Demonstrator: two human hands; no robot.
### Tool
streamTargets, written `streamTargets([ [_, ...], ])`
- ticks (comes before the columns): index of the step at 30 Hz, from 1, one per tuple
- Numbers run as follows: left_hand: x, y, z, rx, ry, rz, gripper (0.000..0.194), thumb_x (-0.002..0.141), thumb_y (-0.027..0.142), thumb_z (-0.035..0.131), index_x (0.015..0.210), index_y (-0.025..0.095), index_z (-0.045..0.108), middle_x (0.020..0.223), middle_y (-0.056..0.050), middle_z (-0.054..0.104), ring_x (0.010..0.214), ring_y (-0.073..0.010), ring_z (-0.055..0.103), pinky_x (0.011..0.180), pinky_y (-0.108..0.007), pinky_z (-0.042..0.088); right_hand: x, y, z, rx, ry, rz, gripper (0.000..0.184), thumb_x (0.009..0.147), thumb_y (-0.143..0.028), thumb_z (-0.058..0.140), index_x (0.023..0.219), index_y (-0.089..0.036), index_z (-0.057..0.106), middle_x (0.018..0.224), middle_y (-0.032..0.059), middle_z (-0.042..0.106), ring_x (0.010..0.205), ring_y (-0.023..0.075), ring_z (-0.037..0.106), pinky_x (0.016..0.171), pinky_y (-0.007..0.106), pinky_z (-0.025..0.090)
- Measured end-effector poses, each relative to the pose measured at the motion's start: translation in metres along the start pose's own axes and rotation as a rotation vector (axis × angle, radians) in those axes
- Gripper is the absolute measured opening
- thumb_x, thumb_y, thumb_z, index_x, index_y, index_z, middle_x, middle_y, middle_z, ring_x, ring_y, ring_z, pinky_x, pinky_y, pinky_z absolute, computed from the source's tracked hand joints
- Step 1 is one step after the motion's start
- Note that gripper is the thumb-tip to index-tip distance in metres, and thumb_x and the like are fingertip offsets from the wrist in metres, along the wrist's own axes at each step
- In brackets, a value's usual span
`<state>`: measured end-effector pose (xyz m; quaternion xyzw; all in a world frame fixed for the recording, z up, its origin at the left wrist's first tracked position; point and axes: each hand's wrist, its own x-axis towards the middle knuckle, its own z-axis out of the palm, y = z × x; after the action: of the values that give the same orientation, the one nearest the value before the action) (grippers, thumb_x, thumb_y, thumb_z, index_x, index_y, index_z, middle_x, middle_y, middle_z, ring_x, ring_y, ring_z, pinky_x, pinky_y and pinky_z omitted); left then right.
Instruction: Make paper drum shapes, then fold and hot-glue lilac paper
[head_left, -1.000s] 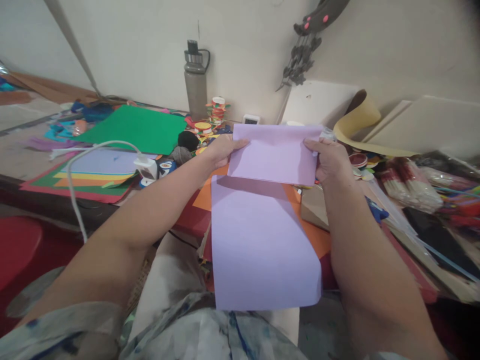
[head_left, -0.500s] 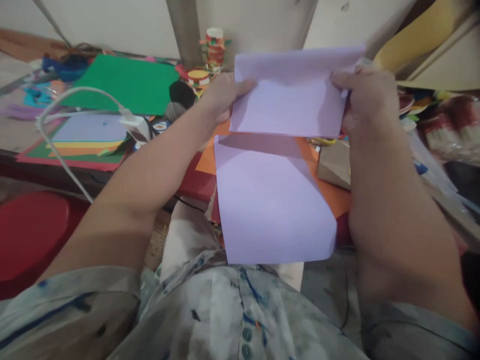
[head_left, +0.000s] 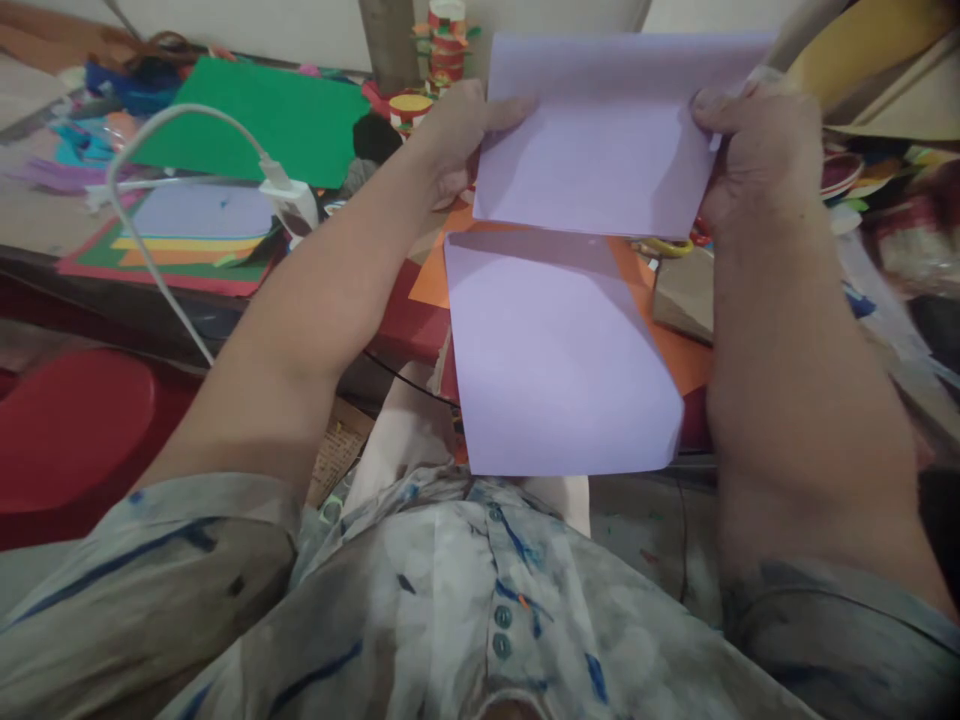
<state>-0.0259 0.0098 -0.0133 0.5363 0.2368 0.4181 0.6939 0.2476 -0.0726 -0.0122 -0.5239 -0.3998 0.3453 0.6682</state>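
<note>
A sheet of lilac paper (head_left: 592,150) is held up above the table between my two hands, its upper edge bent over. My left hand (head_left: 469,135) pinches its left side, thumb or finger flat on the face. On the right side my right hand (head_left: 765,140) grips the other edge, thumb in front and fingers hidden behind. Below it lies a second lilac sheet (head_left: 562,370), its near end hanging over the table edge towards my lap. Orange paper (head_left: 431,280) shows beneath that sheet.
Green paper (head_left: 255,120) and a stack of coloured sheets (head_left: 202,212) lie to the left, with a white cable and adapter (head_left: 292,205) beside them. A red stool (head_left: 75,430) stands at lower left. Scissors (head_left: 664,247) and a brown piece (head_left: 686,295) sit right of the sheets.
The whole view has shifted, so things appear higher and slightly further right. Both hands still hold the same lilac sheet, in nearly the same pose.
</note>
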Motion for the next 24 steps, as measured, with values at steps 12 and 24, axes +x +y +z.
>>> streamTargets([
  [12, 0.006, 0.002, 0.001, -0.021, 0.052, 0.103, 0.02, 0.115, 0.009, 0.062, 0.098, 0.011, 0.071, 0.084, 0.0, 0.083, 0.087, -0.0122, 0.076, 0.108, -0.033, 0.061, -0.026, -0.003, 0.019, 0.03, -0.007, -0.034, 0.04, 0.099, 0.009, 0.062, 0.082, -0.024, 0.076, 0.074, -0.0036, 0.075, 0.075, 0.0117, 0.066, 0.103, 0.032, 0.063],
  [24, 0.003, 0.006, -0.007, -0.094, -0.099, 0.085, 0.023, 0.119, 0.016, 0.058, 0.104, 0.007, 0.072, 0.093, -0.005, 0.087, 0.093, -0.0156, 0.084, 0.11, -0.039, 0.063, -0.031, 0.002, 0.014, -0.036, -0.084, -0.113, 0.039, 0.099, 0.006, 0.059, 0.085, -0.024, 0.079, 0.101, 0.0015, 0.085, 0.094, 0.0132, 0.071, 0.102, 0.03, 0.059],
])
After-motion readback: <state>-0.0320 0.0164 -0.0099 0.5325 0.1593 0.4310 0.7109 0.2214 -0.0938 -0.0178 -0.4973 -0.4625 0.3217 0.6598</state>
